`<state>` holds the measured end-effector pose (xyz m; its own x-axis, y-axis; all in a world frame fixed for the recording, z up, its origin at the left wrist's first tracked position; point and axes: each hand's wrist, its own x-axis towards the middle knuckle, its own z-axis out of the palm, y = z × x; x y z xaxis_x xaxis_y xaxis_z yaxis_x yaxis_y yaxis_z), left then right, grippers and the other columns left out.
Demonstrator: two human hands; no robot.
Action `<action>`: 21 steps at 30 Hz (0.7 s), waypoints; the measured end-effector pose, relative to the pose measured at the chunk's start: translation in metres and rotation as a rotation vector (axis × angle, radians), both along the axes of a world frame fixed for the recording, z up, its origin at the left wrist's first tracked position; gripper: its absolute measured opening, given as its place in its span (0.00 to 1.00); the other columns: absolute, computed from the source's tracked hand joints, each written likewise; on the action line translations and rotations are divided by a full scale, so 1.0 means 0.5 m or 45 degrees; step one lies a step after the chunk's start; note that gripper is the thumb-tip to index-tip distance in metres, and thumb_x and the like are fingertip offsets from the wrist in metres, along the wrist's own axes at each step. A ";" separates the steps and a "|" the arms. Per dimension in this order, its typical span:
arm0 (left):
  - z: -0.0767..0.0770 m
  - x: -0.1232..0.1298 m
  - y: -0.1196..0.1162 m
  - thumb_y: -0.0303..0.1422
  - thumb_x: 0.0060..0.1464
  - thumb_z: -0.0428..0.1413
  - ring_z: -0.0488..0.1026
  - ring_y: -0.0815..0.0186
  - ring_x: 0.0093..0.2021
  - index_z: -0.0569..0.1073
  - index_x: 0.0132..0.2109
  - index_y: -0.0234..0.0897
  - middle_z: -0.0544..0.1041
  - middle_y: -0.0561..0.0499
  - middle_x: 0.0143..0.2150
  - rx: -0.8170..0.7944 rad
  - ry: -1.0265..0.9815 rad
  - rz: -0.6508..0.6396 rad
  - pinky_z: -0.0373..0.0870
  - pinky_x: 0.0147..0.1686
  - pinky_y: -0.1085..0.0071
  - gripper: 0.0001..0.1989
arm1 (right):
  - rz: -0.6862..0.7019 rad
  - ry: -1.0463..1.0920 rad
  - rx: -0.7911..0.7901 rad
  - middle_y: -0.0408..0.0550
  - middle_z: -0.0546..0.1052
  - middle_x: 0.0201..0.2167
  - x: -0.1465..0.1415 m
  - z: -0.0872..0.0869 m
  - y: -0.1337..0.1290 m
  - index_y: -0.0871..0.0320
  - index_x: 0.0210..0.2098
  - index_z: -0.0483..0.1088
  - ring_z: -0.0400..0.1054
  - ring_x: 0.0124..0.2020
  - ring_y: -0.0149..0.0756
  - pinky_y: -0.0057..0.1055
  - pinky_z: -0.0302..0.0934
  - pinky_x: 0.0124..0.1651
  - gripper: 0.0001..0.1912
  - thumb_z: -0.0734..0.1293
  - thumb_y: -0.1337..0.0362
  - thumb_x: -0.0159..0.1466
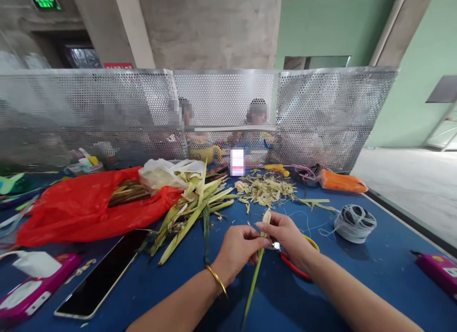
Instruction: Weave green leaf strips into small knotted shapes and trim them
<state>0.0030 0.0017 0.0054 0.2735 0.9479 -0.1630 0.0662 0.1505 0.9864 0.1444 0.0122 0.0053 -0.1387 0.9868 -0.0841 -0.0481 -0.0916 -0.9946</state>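
Note:
A long green leaf strip (254,285) runs from between my hands down toward the table's near edge, and its upper end is a pale, thicker tip. My left hand (236,252), with a gold bangle on the wrist, is closed and pinches the strip below the tip. Fingers of my right hand (284,231) close round the pale part just above. Partly hidden beneath the right hand lie scissors (297,269) with red and yellow handles. Beyond the hands is a heap of pale leaf scraps (267,189). To the left lies a bundle of long dry leaves (194,222).
A red plastic bag (74,210), a black phone (103,275) and a magenta power strip (46,286) are on the left. A ball of grey string (355,224) and an orange packet (342,181) sit right. A perforated metal screen (224,94) borders the table, with people behind.

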 end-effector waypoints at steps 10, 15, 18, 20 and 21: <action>-0.010 -0.009 0.010 0.44 0.40 0.61 0.58 0.75 0.16 0.69 0.22 0.35 0.64 0.58 0.15 -0.028 -0.129 0.071 0.56 0.19 0.76 0.16 | 0.005 0.155 -0.040 0.40 0.73 0.22 0.012 0.011 0.008 0.60 0.28 0.70 0.63 0.22 0.25 0.22 0.55 0.24 0.18 0.77 0.61 0.42; -0.010 -0.012 0.014 0.42 0.41 0.60 0.57 0.75 0.20 0.71 0.24 0.35 0.65 0.58 0.18 0.048 -0.021 0.087 0.53 0.21 0.76 0.14 | -0.100 0.132 0.012 0.42 0.74 0.21 0.010 0.015 0.009 0.60 0.26 0.70 0.65 0.22 0.28 0.24 0.58 0.24 0.15 0.76 0.61 0.42; -0.011 -0.013 0.012 0.40 0.42 0.59 0.60 0.73 0.22 0.73 0.24 0.34 0.69 0.56 0.21 0.016 0.027 -0.046 0.54 0.23 0.76 0.12 | -0.192 0.134 0.027 0.41 0.74 0.20 0.016 0.017 0.011 0.60 0.25 0.70 0.65 0.21 0.28 0.24 0.59 0.24 0.16 0.76 0.61 0.42; -0.011 -0.013 0.010 0.40 0.42 0.59 0.59 0.73 0.21 0.74 0.25 0.34 0.68 0.56 0.20 -0.052 0.037 -0.094 0.54 0.22 0.76 0.12 | -0.250 0.139 0.050 0.41 0.74 0.21 0.023 0.018 0.015 0.60 0.26 0.70 0.65 0.21 0.27 0.24 0.59 0.24 0.16 0.77 0.61 0.41; -0.011 -0.013 0.009 0.40 0.42 0.60 0.58 0.74 0.20 0.74 0.25 0.34 0.67 0.56 0.19 -0.079 0.039 -0.107 0.53 0.22 0.76 0.12 | -0.271 0.143 0.063 0.40 0.73 0.20 0.026 0.018 0.017 0.60 0.26 0.70 0.65 0.21 0.27 0.24 0.59 0.24 0.16 0.77 0.61 0.41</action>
<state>-0.0033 0.0060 0.0000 0.3458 0.9097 -0.2298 0.1110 0.2035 0.9728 0.1576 0.0205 0.0142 0.0669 0.9973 -0.0307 -0.1716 -0.0189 -0.9850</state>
